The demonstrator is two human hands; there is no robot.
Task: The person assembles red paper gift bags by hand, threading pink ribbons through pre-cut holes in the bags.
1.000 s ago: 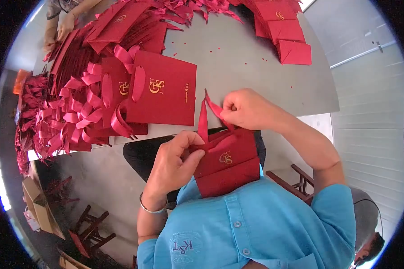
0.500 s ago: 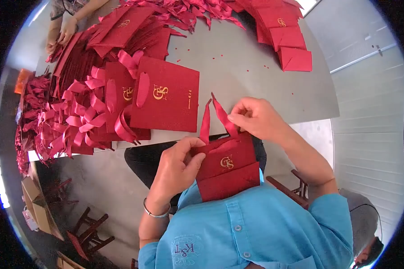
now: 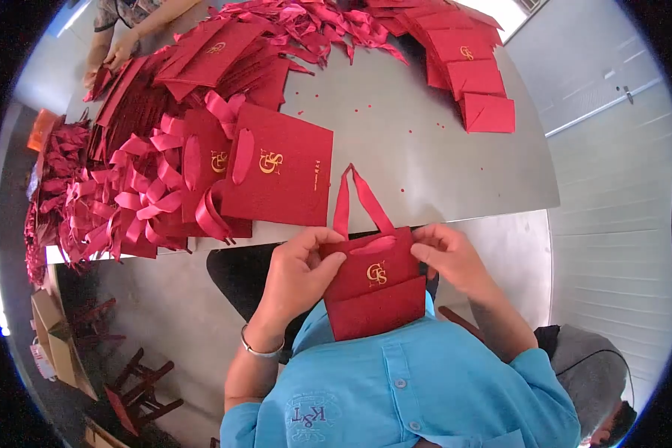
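Note:
A small red paper gift bag [image 3: 373, 299] with a gold logo is held against my lap, in front of my blue shirt. My left hand [image 3: 300, 270] pinches its upper left edge between thumb and fingers. At the upper right edge, my right hand [image 3: 454, 260] grips the bag the same way. A pink-red ribbon [image 3: 366, 198] rises from the bag's top, its two strands meeting at a point over the table edge. Another ribbon loop [image 3: 375, 246] lies flat across the bag's front. Fingers behind the bag are hidden.
Finished-looking red bags with ribbon handles [image 3: 280, 168] lie on the table [image 3: 493, 168] to the left. Stacked flat bags [image 3: 209, 52], loose ribbons [image 3: 306, 30] and more bags [image 3: 481, 78] stand farther back. Another person's hands [image 3: 116, 56] work at the far left. A wooden stool [image 3: 145, 396] stands below.
My right hand has let go of the ribbon strand and moved down to the bag's upper right edge. The ribbon strands now meet at their tips. My left hand keeps its grip.

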